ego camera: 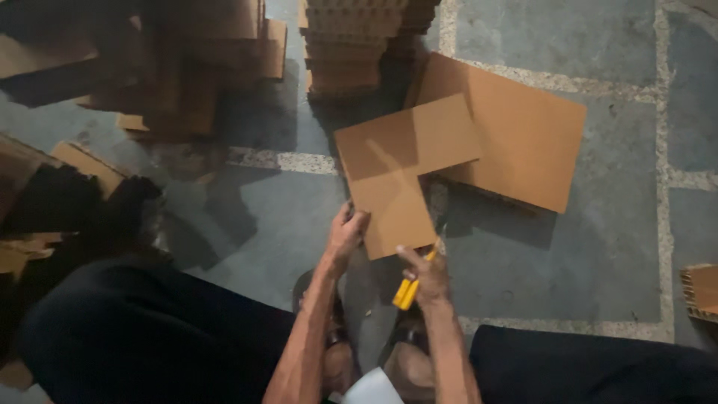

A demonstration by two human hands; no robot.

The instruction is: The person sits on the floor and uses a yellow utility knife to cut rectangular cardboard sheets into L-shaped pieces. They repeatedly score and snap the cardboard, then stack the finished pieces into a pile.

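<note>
Gripping cardboard piece — hands closed.

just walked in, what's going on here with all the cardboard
A seated person holds an L-shaped cardboard piece over a stone floor. The left hand grips its lower edge; the right hand holds a yellow-handled cutter against it. A bigger sheet lies underneath, with cardboard stacks behind.

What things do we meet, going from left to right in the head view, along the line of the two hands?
Dark trouser leg → left hand → cut cardboard piece that it holds → right hand with the yellow cutter → large cardboard sheet on the floor → corrugated cardboard piece at the right edge.
</note>
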